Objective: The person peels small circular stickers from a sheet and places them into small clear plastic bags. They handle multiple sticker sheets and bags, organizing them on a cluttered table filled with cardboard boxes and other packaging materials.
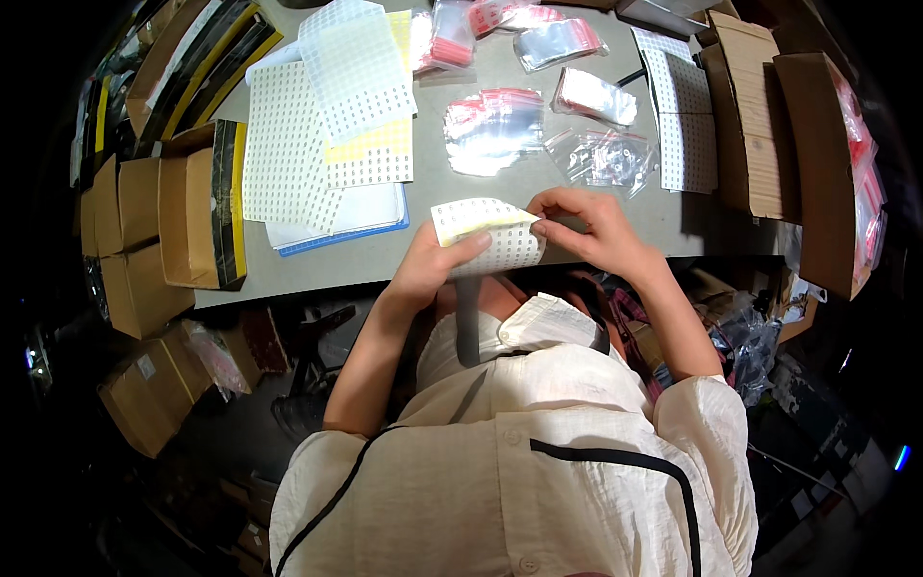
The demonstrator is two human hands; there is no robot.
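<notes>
A small sheet of printed labels (511, 252) is held up at the table's near edge, bent, with part of its yellow backing showing. My left hand (435, 260) is closed on its left side, thumb across the front. At the sheet's upper right edge, my right hand (598, 233) pinches with thumb and forefinger; whether a single label is between those fingertips is too small to tell. Just beyond the hands lie a fanned pile of clear zip bags (495, 130) with red strips and some loose clear bags (608, 162) with small items inside.
Larger label sheets (279, 144) overlap on a blue-edged stack of paper (385, 229) at left. More bag bundles (558, 43) lie at the back. Another label strip (685, 125) lies at right beside cardboard boxes (755, 115). An open carton (192, 216) stands at the left edge.
</notes>
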